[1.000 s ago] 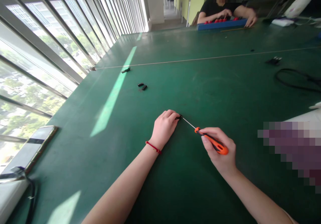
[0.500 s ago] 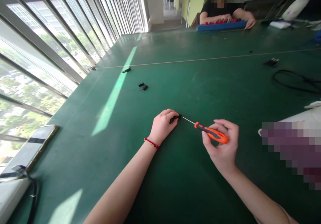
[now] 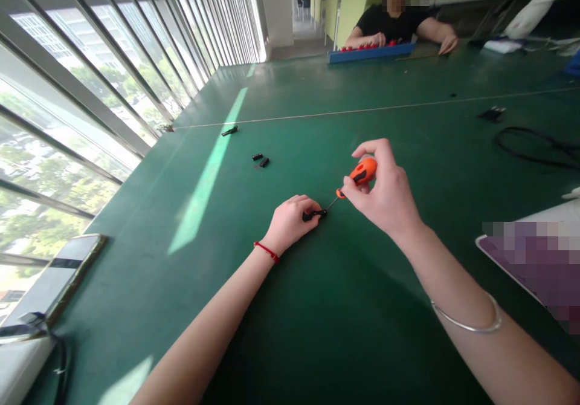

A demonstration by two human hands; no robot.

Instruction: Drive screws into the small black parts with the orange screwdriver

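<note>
My left hand [image 3: 292,220], with a red string bracelet at the wrist, pinches a small black part [image 3: 313,214] against the green table [image 3: 254,332]. What kind of part it is cannot be made out. My right hand [image 3: 385,193] has its fingers round the orange and black handle of a screwdriver [image 3: 364,170]. The handle is raised and tilted, and its thin shaft slants down to the left. The tip meets or nearly meets the right end of the black part.
Several small black pieces [image 3: 264,162] lie beyond my left hand. A phone [image 3: 58,284] rests at the left edge beside a railing [image 3: 149,48]. Black cable [image 3: 534,145] and a blurred purple packet [image 3: 530,266] are on the right. Across the table, a person sits behind a blue tray [image 3: 371,53].
My right hand has moved up and away from me, so the screwdriver stands steeper. The left hand keeps holding the part. Across the table, the blue tray has shifted left.
</note>
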